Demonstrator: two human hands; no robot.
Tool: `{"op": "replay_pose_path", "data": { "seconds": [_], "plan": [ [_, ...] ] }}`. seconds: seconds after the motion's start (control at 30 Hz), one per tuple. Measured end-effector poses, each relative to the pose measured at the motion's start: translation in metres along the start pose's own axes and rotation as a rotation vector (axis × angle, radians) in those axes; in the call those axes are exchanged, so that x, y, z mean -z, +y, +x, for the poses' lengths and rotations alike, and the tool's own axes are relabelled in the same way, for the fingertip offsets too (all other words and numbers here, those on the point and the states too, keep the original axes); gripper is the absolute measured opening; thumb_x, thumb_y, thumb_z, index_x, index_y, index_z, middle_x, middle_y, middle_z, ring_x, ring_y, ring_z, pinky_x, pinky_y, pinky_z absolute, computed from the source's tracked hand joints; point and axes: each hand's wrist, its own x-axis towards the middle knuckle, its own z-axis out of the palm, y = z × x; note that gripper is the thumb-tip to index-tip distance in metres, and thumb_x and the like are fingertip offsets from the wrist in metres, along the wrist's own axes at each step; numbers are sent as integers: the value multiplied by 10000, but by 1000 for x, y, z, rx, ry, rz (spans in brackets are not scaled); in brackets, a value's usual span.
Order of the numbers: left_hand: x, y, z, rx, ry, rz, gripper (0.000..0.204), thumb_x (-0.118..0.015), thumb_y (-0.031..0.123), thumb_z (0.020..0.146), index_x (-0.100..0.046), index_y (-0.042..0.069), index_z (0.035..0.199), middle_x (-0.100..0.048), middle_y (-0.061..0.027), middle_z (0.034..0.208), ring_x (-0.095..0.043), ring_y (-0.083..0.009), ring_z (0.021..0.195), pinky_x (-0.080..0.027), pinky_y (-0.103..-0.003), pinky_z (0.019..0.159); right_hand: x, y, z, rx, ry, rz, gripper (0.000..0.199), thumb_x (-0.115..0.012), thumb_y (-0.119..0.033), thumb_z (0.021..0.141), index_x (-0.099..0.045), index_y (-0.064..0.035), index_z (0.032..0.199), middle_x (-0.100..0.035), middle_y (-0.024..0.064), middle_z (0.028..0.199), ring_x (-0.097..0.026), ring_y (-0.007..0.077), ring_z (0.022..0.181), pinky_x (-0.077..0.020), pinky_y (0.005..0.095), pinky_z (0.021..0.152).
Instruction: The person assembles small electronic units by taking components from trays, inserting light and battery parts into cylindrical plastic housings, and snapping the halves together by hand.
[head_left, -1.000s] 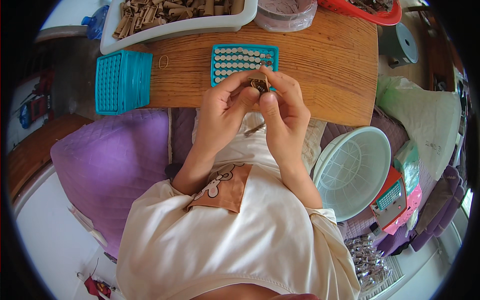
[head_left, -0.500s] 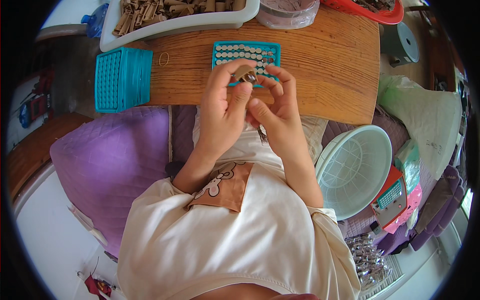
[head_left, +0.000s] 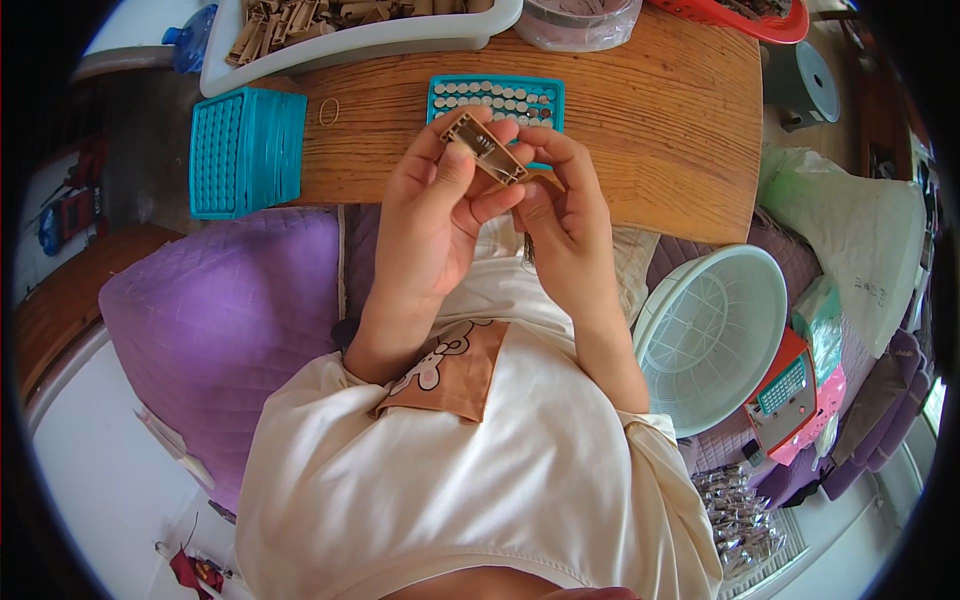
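My left hand (head_left: 422,220) holds a small brown plastic battery case (head_left: 485,150), tilted with its open side up; a coil spring shows inside it. My right hand (head_left: 572,235) is closed beside the case's lower end, its fingertips close against it. From under that hand sticks a bunch of thin dark metal bits (head_left: 528,250), too small to name surely. Just beyond both hands lies a teal tray (head_left: 557,88) with rows of round silvery discs, partly hidden by my fingers.
A white bin (head_left: 390,45) heaped with brown plastic pieces stands at the far left, a round tub (head_left: 575,35) beside it and a red basket (head_left: 795,28) at far right. Stacked teal trays (head_left: 250,155) and a rubber band (head_left: 328,112) lie left. A pale basin (head_left: 710,340) sits right.
My left hand has turned the battery case so its open inside faces up, and has shifted slightly left. My right hand stays close to it, its fingers drawn more together.
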Motion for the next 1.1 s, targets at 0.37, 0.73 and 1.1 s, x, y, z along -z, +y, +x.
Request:
{"op": "replay_pose_path", "data": {
  "seconds": [0.37, 0.73, 1.1],
  "plan": [
    [-7, -3, -7, 78, -11, -252, 313, -446, 141, 861, -411, 0, 1138, -514, -141, 1087, -496, -265, 1033, -460, -368, 844, 10, 4, 8, 31, -34, 9, 359, -492, 89, 720, -476, 14, 1070, -566, 115, 942, -566, 151, 882, -462, 242, 697],
    [5, -27, -15, -300, 39, 777, 329, -467, 41, 840, -419, -8, 1163, -553, -124, 994, -534, -142, 931, -423, -230, 797, 6, 22, 14, -37, -14, -194, 250, -569, -1, 704, -545, 2, 954, -612, 102, 820, -605, 155, 765, -487, 254, 673],
    [65, 1, 5, -90, 197, 468, 359, -558, 135, 800, -450, 17, 1121, -575, -142, 970, -595, -221, 822, -510, -290, 694, 47, 58, 41, 331, 191, -888, 280, -559, -39, 734, -522, -16, 1010, -553, 150, 933, -549, 271, 823, -462, 327, 664]
  ]
}}
